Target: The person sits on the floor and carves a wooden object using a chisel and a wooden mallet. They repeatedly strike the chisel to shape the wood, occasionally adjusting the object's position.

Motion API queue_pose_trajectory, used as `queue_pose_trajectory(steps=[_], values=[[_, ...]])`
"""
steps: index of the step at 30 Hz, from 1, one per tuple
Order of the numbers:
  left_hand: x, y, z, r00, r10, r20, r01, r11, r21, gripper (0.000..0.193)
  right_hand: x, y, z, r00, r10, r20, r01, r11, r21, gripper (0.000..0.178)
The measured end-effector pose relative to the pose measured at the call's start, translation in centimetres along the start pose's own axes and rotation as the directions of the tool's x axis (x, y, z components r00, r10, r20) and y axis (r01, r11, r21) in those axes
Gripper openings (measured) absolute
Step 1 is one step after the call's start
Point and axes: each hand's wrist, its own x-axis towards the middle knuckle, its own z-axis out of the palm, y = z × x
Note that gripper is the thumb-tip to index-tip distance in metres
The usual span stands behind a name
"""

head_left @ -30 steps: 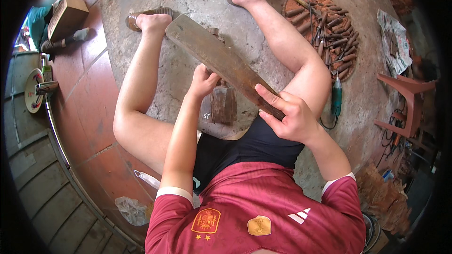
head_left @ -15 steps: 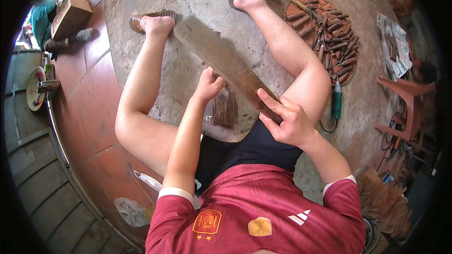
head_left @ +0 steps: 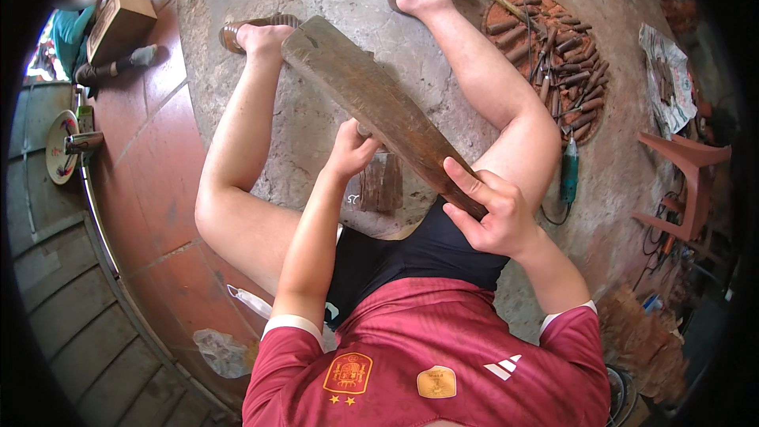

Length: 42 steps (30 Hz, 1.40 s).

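A long, thick wooden club (head_left: 371, 103) slants across the middle, its broad end near my left foot. My right hand (head_left: 502, 209) is wrapped round its narrow near end, thumb and forefinger along the wood. Under the club's left side, my left hand (head_left: 350, 152) is closed in a fist. A small greyish round end shows at the top of that fist; the rest of what it grips is hidden. Just beyond my shorts, a dark wooden block (head_left: 381, 183) with a white chalk mark lies on the concrete, partly covered by the club.
Many wooden-handled carving tools (head_left: 569, 71) lie on a round reddish mat to the right. A green power tool (head_left: 568, 174) with a cord lies below them. A brown plastic stool (head_left: 688, 182) is overturned at far right. Another person (head_left: 75, 32) sits at upper left beside a box (head_left: 122, 24).
The club was blurred and now shows sharply; its broad end has shifted slightly left and up. My right hand has moved slightly right. My left hand stays closed in nearly the same place.
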Motion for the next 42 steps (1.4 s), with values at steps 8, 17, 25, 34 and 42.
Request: queue_pose_trajectory(steps=[8,17,25,34,42], values=[[0.2,3.1,-1.4,0.986,-0.003,-0.164,-0.023,0.988,-0.152,0.003,-0.3,0.1,-0.4,1.0,0.011,-0.004,-0.011,0.997,0.077,0.067],[0.0,1.6,-2.1,0.988,-0.062,-0.14,0.042,0.989,-0.143,0.012,0.0,2.0,1.3,0.997,0.066,-0.046,-0.057,0.984,0.167,0.066],[0.1,1.0,-2.5,0.992,-0.053,-0.11,0.039,0.991,-0.132,0.014,-0.4,3.8,3.8,0.924,0.382,0.005,-0.345,0.83,0.438,0.063],[0.9,1.3,-1.4,0.995,0.001,-0.103,0.004,0.999,0.045,0.013,-0.2,3.0,3.5,0.97,0.241,0.017,-0.232,0.911,0.342,0.064],[1.5,1.3,-1.6,0.999,-0.048,-0.022,0.05,0.991,0.123,0.014,-0.3,1.9,3.2,0.97,0.243,0.031,-0.238,0.909,0.342,0.065]])
